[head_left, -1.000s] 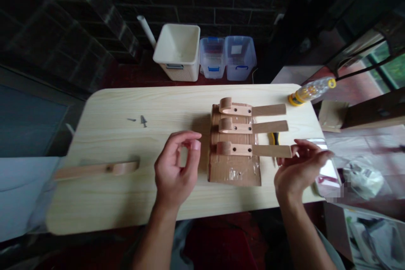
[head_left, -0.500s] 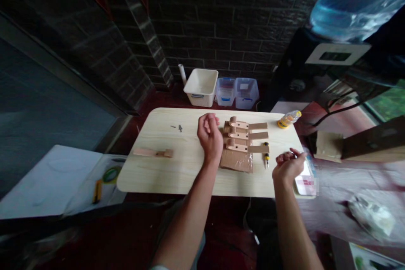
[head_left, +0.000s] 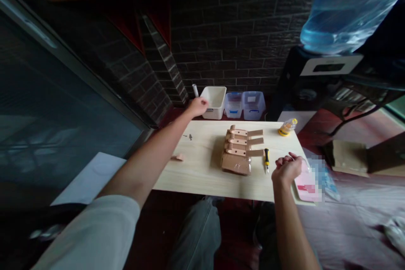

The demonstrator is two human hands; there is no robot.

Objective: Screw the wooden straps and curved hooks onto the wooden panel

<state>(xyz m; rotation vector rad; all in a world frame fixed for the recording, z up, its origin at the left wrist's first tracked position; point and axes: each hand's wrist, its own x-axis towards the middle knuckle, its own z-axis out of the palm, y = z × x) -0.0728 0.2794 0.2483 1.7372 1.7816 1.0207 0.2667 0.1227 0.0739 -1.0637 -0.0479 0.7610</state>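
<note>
Stretched out past the table's far edge, my left hand [head_left: 199, 106] is in front of the cream basket [head_left: 217, 114]; motion blurs its fingers, and I cannot tell whether it touches the basket. My right hand [head_left: 287, 167] hovers over the table's right end with curled fingers, and what they hold, if anything, is hidden. It is nearest a yellow-and-black screwdriver [head_left: 266, 161] and a pink-and-white flat item [head_left: 303, 187]. Three wooden hook pieces [head_left: 239, 141] lie in a row on a cardboard-coloured package [head_left: 236, 164]. Another wooden piece [head_left: 179, 157] is partly covered by my left arm.
Small dark screws [head_left: 190, 137] lie on the pale table [head_left: 196, 177]. A clear container with yellow ends [head_left: 287, 127] stands at the far right corner. Two clear bins [head_left: 253, 112] sit beyond the table, by a brick wall. A water dispenser [head_left: 294, 80] rises at the right.
My left hand has moved from beside the hook pieces forward and left to the basket. The view has shifted, showing a shelf above. My right hand stays curled near the same spot.
</note>
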